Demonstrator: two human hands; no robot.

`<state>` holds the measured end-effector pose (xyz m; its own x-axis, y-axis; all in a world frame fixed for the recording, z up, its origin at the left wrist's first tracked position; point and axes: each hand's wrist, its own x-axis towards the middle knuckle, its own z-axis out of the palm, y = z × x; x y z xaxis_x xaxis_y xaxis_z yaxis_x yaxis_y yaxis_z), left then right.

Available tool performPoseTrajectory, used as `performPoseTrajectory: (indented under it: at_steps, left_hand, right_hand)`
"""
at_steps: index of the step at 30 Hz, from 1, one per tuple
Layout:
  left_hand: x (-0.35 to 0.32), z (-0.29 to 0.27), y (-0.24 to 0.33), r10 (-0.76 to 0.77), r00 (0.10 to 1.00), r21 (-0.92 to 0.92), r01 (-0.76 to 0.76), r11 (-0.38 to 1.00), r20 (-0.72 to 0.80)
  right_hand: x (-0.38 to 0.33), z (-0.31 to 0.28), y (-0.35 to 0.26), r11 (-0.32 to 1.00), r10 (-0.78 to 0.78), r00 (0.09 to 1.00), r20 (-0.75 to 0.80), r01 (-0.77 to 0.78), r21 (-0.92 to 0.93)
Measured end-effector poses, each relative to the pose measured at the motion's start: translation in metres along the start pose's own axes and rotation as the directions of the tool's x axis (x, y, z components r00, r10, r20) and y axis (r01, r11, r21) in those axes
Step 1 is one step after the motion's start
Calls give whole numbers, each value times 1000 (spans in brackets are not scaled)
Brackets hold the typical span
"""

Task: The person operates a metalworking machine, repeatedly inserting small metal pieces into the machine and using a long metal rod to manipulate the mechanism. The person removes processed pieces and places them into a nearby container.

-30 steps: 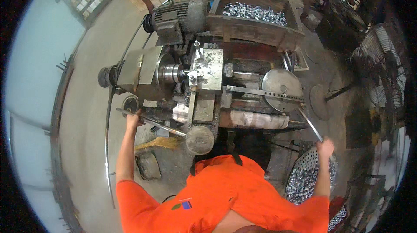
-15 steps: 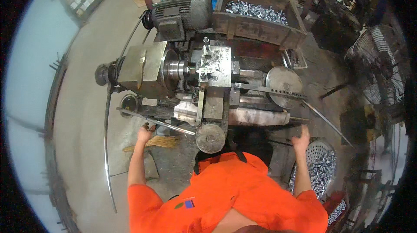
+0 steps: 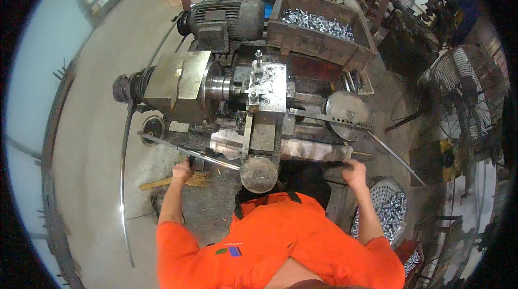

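My left hand (image 3: 182,172) is closed below the long metal lever (image 3: 202,156) on the left of a small lathe. A dark bit shows at its fingertips, too small to name. My right hand (image 3: 354,174) has its fingers curled just under the right end of the lathe bed, by a pale metal cover (image 3: 315,150); what they hold, if anything, is hidden. Between my hands, a round metal disc (image 3: 259,174) sits at the near end of the cross slide. Farther back are the tool block (image 3: 269,87) and the spindle chuck (image 3: 218,88).
An electric motor (image 3: 229,19) and a wooden crate (image 3: 324,46) of shiny metal parts stand behind the lathe. Right of me is a perforated basket (image 3: 381,189) of similar parts; a fan (image 3: 458,95) stands farther off. A straw broom (image 3: 162,182) lies at left. A lever bar (image 3: 394,155) juts out right.
My right hand has moved left, toward the lathe bed, and its fingers have curled in. My left hand has dropped slightly. The view has shifted a little.
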<state>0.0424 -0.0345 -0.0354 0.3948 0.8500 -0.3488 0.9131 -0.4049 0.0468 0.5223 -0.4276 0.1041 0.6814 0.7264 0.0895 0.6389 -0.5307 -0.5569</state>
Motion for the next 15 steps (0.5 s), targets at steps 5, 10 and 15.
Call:
performPoseTrajectory:
  at_steps: [5, 10, 15]
  left_hand:
    - [-3, 37, -14, -97, 988, -147, 79, 986, -119]
    - [-25, -1, -34, 5, 996, -275, 19, 961, 85]
    - [-95, -160, -51, -252, 875, -543, -14, 840, -413]
  right_hand:
    - [64, -39, -76, 980, -155, 986, -53, 161, 119]
    - [129, -10, -190, 828, -519, 853, -58, 519, 211]
    - [185, 58, -299, 568, -808, 588, -41, 795, 211]
